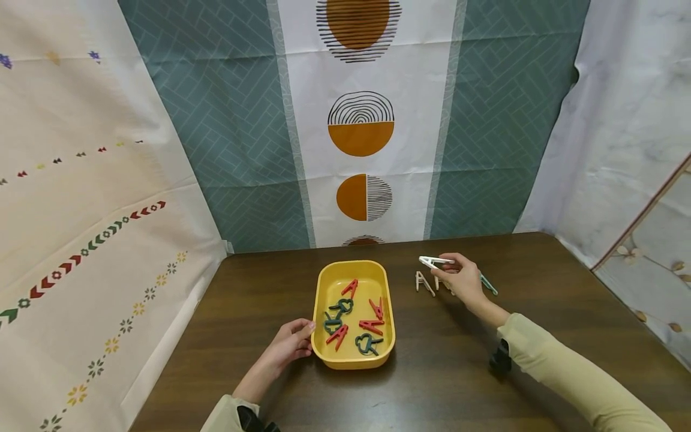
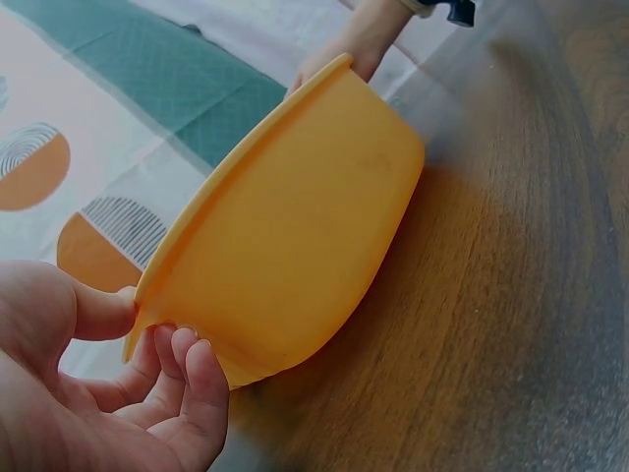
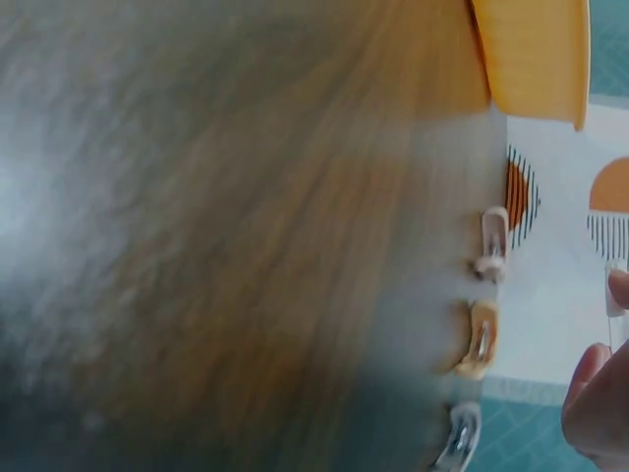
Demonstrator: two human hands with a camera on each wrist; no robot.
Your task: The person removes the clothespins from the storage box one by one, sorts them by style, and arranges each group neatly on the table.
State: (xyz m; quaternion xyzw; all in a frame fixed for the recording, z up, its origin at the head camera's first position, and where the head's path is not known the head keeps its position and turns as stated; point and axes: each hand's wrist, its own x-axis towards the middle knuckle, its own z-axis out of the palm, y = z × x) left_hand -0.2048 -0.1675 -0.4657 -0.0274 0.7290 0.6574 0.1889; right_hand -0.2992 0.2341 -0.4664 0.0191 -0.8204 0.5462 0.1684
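Observation:
My left hand (image 1: 291, 344) pinches the rim of a yellow plastic tub (image 1: 318, 288) at its left side, thumb on top and fingers curled beneath, as the left wrist view shows. Inside lie several red clothespins (image 1: 371, 326) and three dark green clips (image 1: 368, 344). To the right of the tub, my right hand (image 1: 461, 281) holds a white clothespin (image 1: 433, 261) between thumb and fingers, raised over the table. Below it are a pale pink clothespin (image 1: 424, 284) and a yellowish one (image 3: 480, 339), partly hidden by the hand in the head view. A green clothespin (image 1: 489, 285) lies beyond the right wrist.
Everything stands on a dark brown wooden table (image 1: 243, 288). A patterned cloth (image 1: 248, 150) hangs behind its far edge, with pale cloths (image 1: 97, 180) at the left and marbled ones (image 1: 637, 120) at the right.

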